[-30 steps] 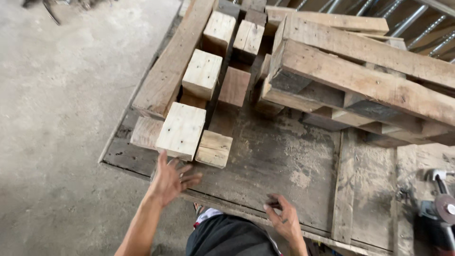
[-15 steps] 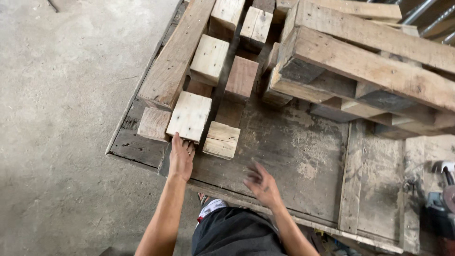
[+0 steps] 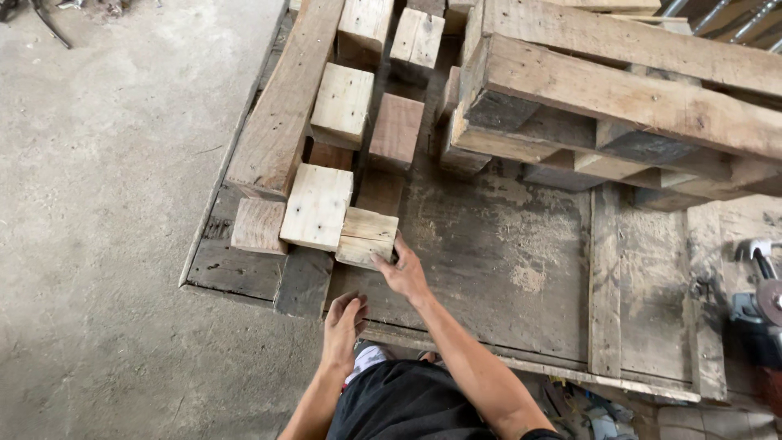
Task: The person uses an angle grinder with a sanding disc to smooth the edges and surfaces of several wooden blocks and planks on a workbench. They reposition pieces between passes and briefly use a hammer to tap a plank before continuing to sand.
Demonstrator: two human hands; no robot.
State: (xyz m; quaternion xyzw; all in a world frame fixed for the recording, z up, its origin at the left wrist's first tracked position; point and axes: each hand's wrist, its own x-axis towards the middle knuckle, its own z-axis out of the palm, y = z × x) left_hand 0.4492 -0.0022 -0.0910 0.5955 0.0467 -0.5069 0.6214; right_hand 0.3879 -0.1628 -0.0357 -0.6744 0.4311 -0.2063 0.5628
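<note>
Since a moment ago her right hand (image 3: 405, 273) has crossed to grip the small pale wooden block (image 3: 367, 236) near the dark pallet's (image 3: 489, 269) front-left corner, left hand (image 3: 342, 323) open at the front edge, risking splinters or toppling the neighbouring square pale block (image 3: 317, 206).

The stacked pallet (image 3: 619, 98) is cut off by the top and right edges. Right of it, a power tool (image 3: 757, 301) leaves the frame — its kind unclear. The right hand (image 3: 401, 273) hides the small wooden block (image 3: 368, 236)'s near corner — grip uncertain.
</note>
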